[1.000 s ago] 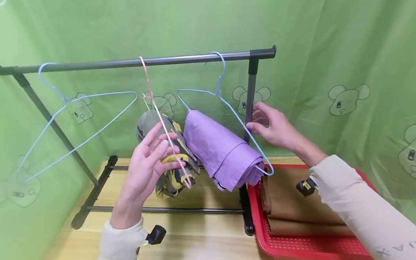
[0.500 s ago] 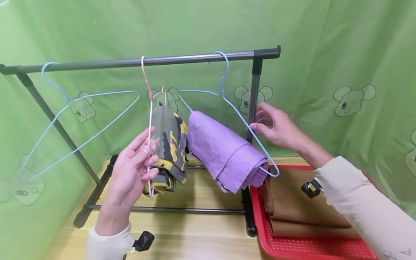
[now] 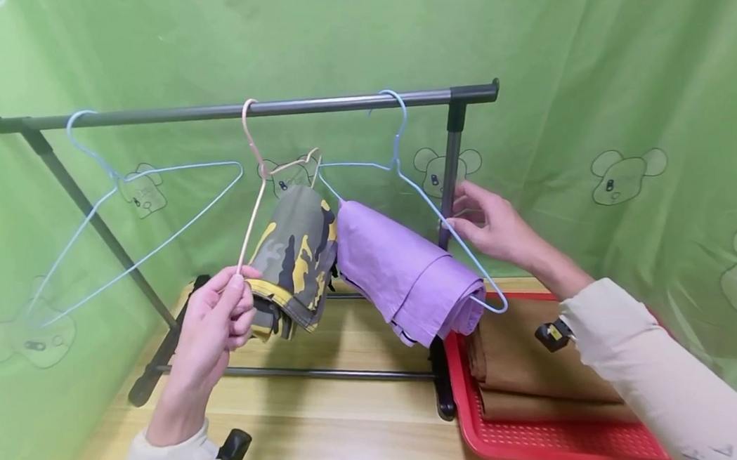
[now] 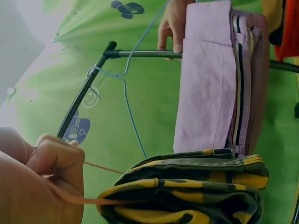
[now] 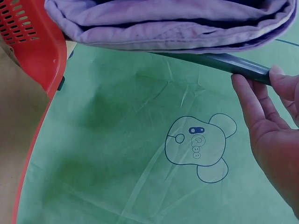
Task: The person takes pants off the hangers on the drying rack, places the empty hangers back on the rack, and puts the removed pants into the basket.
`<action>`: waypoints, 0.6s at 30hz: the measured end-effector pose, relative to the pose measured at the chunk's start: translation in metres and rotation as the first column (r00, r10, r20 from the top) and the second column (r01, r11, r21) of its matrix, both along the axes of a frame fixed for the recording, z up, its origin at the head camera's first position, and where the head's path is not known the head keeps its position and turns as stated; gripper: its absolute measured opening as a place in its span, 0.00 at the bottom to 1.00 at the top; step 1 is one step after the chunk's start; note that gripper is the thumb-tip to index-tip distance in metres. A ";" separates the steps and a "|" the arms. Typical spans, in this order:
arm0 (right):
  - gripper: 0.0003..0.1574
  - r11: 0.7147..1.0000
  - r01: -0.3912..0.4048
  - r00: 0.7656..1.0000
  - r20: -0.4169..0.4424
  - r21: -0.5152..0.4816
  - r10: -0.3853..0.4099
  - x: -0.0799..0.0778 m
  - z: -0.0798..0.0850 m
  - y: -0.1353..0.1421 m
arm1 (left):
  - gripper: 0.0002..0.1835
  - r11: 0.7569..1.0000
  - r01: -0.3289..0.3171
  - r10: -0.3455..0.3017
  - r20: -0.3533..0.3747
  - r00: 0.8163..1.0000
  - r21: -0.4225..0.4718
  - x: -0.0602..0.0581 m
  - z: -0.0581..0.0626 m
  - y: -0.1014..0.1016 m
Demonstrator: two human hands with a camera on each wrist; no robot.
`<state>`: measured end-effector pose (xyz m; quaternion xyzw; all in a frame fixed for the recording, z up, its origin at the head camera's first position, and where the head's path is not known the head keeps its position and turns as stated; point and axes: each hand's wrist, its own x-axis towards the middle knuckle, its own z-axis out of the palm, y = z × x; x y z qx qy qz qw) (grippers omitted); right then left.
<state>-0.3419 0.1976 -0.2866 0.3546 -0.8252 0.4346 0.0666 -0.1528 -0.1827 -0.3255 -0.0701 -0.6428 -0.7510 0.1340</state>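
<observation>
In the head view, my left hand pinches the near corner of a pink hanger, which hooks over the rail of a clothes rack. Folded camouflage trousers, grey with yellow and black patches, drape over that hanger. Beside them a folded purple garment hangs on a blue hanger. My right hand holds the rack's right post; the right wrist view shows thumb and fingertips on opposite sides of the post. The left wrist view shows the camouflage trousers close by the left hand.
A second blue hanger hangs bare at the rail's left end. To the right of the rack, a red basket holds folded brown cloth. Green curtain with printed bear faces encloses the back and sides.
My left hand has moved left and down, from loose fingers at the pink hanger to a pinch on its corner. Hanger and camouflage trousers have swivelled with it. The right hand stays on the post.
</observation>
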 end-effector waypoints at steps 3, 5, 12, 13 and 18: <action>0.18 1.000 0.007 1.000 0.001 0.000 -0.007 0.000 -0.001 -0.001 | 0.12 0.998 -0.057 0.058 -0.039 0.998 0.006 0.000 -0.006 0.003; 0.18 1.000 0.009 1.000 0.011 -0.009 -0.008 0.001 -0.001 0.000 | 0.14 0.995 -0.097 0.097 -0.067 0.993 -0.001 -0.002 -0.007 0.008; 0.17 1.000 0.016 1.000 0.025 -0.005 -0.016 0.002 -0.001 -0.001 | 0.18 0.973 -0.228 0.221 -0.127 0.967 -0.044 0.002 -0.007 0.016; 0.16 1.000 0.019 1.000 0.019 -0.003 -0.019 0.002 0.000 -0.001 | 0.18 0.969 -0.243 0.235 -0.137 0.962 -0.044 0.004 -0.006 0.016; 0.15 0.999 0.002 0.999 0.040 -0.037 0.000 0.003 0.000 0.000 | 0.16 0.954 -0.294 0.282 -0.174 0.944 -0.050 0.006 -0.003 0.015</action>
